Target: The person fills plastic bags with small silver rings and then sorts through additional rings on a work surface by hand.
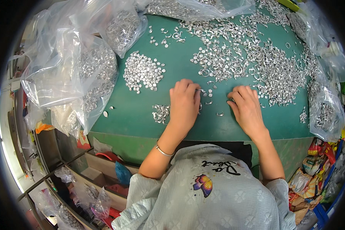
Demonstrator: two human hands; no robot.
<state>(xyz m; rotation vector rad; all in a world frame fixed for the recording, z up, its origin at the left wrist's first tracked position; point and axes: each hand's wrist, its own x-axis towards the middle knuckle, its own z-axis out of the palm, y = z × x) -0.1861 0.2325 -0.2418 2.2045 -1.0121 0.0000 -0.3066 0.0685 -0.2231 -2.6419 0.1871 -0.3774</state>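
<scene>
My left hand point(184, 102) rests on the green tabletop with its fingers bent and close together, the thumb along its right side. Small silver metal pieces lie at its fingertips; what it may hold is hidden. To its left sits a small heap of curved silver pieces point(161, 114). My right hand point(247, 109) is curled, thumb near the forefinger, with a tiny object at the tips too small to name. Between the hands a few loose silver bits point(219, 114) are scattered. Beyond my left hand spreads a pile of small flower-shaped silver pieces point(143, 72).
A large pile of silver ring-like pieces point(276, 73) covers the right and far table point(180, 130). Clear plastic bags of metal parts stand at left point(97, 73), far side point(188, 10) and right point(326, 115). Below left is an open drawer point(94, 174); at lower right, colourful packages point(304, 180).
</scene>
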